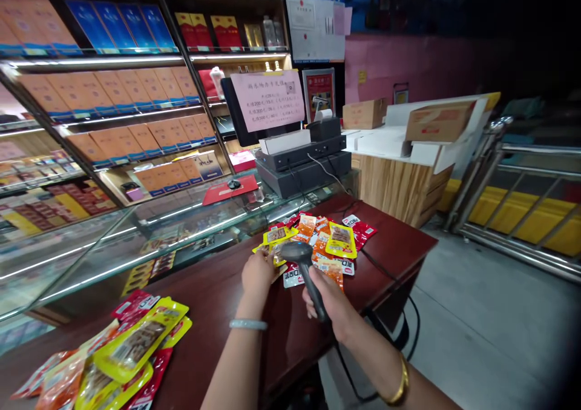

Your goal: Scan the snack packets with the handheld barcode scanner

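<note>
My right hand (pixel 330 303) grips the handle of a black barcode scanner (pixel 303 266), its head pointing down at a spread of snack packets (pixel 324 240) on the dark red counter (pixel 227 313). My left hand (pixel 258 272) holds a yellow snack packet (pixel 276 238) at the near edge of that spread, just under the scanner head. Red, orange and yellow packets lie flat around it. A second pile of packets (pixel 122 352) lies at the counter's near left, away from both hands.
A glass display case (pixel 136 228) runs along the left, with shelves of boxed goods behind it. A cash register with a monitor (pixel 299 155) stands at the far end. A wooden desk with cardboard boxes (pixel 408 155) and a metal railing (pixel 521 180) lie to the right.
</note>
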`<state>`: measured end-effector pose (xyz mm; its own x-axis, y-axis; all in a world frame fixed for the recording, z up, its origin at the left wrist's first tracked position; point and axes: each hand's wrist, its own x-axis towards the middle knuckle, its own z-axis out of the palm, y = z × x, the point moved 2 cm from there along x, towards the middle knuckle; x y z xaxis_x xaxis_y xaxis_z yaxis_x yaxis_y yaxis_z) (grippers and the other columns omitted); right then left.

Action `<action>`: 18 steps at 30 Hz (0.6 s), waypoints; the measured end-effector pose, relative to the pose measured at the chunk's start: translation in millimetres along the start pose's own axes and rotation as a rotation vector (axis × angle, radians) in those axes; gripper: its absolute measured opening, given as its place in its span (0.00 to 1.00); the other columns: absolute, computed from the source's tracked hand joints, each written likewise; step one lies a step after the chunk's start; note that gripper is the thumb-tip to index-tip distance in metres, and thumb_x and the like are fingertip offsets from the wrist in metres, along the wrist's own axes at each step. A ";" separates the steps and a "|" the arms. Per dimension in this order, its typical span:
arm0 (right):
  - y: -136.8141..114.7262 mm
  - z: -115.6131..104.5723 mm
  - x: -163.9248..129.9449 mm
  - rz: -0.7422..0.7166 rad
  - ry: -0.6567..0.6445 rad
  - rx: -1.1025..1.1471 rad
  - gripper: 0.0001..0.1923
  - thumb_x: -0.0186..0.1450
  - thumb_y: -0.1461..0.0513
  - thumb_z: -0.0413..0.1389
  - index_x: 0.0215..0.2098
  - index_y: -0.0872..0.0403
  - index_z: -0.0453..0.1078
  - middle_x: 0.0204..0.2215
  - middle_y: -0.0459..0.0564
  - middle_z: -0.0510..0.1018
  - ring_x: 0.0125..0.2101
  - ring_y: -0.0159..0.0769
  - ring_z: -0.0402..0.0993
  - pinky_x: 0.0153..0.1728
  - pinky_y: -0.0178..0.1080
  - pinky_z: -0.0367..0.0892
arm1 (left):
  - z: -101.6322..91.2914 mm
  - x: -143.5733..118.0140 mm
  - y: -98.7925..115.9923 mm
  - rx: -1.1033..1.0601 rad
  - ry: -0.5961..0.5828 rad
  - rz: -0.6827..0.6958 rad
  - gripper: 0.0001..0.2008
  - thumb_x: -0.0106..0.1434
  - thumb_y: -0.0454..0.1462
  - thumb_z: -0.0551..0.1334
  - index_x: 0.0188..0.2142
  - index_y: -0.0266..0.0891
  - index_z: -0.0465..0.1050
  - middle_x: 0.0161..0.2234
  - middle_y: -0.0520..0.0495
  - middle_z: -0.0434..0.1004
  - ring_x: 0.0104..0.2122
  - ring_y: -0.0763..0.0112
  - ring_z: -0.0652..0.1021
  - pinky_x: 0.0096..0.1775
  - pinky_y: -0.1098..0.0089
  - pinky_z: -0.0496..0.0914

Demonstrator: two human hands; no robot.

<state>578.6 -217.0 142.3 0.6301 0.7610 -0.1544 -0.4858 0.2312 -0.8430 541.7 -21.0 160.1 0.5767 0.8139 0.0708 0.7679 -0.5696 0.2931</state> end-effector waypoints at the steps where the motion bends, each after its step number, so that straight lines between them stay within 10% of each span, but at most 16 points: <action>1: -0.8 -3.6 -0.1 -0.002 0.005 0.002 0.33 0.54 0.32 0.60 0.31 0.50 0.58 0.13 0.34 0.65 0.11 0.24 0.57 0.16 0.31 0.57 | 0.9 4.3 2.3 0.004 -0.004 -0.007 0.23 0.72 0.48 0.50 0.49 0.36 0.77 0.47 0.32 0.82 0.48 0.52 0.81 0.44 0.63 0.70; 18: 12.7 -8.0 0.6 0.018 0.007 0.024 0.34 0.54 0.31 0.59 0.30 0.49 0.57 0.12 0.34 0.65 0.10 0.24 0.56 0.14 0.30 0.57 | 16.0 26.0 -7.7 -0.072 -0.053 -0.061 0.15 0.69 0.41 0.55 0.46 0.39 0.77 0.46 0.33 0.82 0.47 0.52 0.82 0.42 0.64 0.71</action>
<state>577.6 -218.5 127.3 0.6257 0.7606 -0.1732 -0.5111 0.2320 -0.8276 555.3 2.7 144.4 0.5452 0.8383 0.0005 0.7810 -0.5082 0.3631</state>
